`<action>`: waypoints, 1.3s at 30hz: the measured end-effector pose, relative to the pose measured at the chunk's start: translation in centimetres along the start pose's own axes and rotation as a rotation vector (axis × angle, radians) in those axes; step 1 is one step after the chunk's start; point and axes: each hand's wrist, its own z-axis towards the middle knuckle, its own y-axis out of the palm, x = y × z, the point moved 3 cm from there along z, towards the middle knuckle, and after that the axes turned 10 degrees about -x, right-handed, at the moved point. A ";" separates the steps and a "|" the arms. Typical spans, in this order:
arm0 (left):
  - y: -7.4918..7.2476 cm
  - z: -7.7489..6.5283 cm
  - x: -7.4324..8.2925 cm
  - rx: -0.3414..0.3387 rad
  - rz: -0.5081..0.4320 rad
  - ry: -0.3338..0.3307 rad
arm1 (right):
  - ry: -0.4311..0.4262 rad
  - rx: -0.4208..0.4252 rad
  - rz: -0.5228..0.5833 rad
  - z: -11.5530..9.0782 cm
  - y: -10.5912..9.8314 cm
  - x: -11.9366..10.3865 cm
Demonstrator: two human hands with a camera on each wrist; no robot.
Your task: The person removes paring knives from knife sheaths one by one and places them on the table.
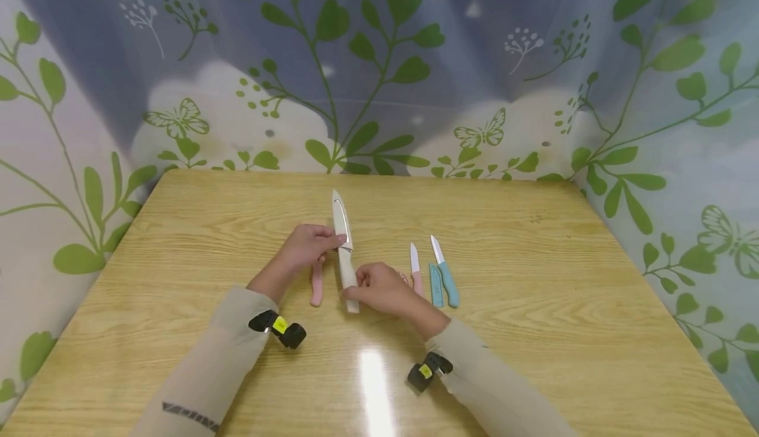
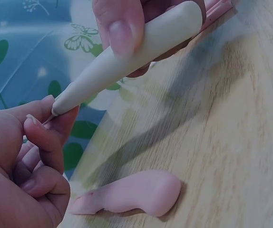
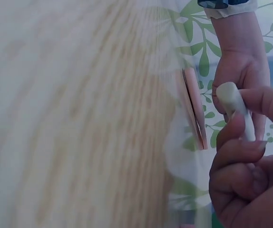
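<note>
Cream-coloured long knife with a smooth, rounded handle (image 1: 348, 272) held in two hands

The knife is raised over the yellow wood-grained table (image 1: 563, 331), left of the table's middle, its tip pointing to the far side and its butt to the near side. A silvery line curves along its pale blade section; whether a sheath covers the blade, I cannot tell. On the left, the left hand (image 1: 305, 247) pinches the knife between thumb and forefinger where handle meets blade, its other fingers curled in. On the right and nearer, the right hand (image 1: 382, 289) grips the handle towards the butt, thumb laid along it, fingers bent beneath.

Left of the knife lies a curved, smooth pink handle (image 1: 317, 285), its far end hidden by the left hand. Just right of the right hand lies a small pink-handled knife with a pale pointed blade (image 1: 418, 283). Further right are a flat teal sheath (image 1: 436, 285) and, beside it, a teal-handled knife with a bare pale blade (image 1: 449, 284). Beyond the table's far edge hangs a blue-and-white curtain with green leaves (image 1: 367, 28).
</note>
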 end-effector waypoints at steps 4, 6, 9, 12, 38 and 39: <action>0.1 -0.1 0.1 -0.007 -0.007 0.005 | -0.013 -0.034 0.040 -0.1 0.1 0.3; 0.2 -0.3 0.2 -0.014 -0.011 0.008 | -0.024 -0.056 0.070 -0.2 0.1 0.4; 0.5 -0.5 0.3 -0.038 -0.041 0.017 | -0.042 -0.093 0.123 -0.4 0.1 0.5; 0.7 -0.8 0.5 -0.068 -0.075 0.033 | -0.063 -0.125 0.169 -0.6 0.2 0.5; 1.9 -2.0 0.8 -0.200 -0.189 0.053 | -0.086 -0.243 0.303 -1.7 0.5 0.6; 2.0 -2.0 0.8 -0.206 -0.201 0.057 | -0.084 -0.247 0.304 -1.7 0.5 0.6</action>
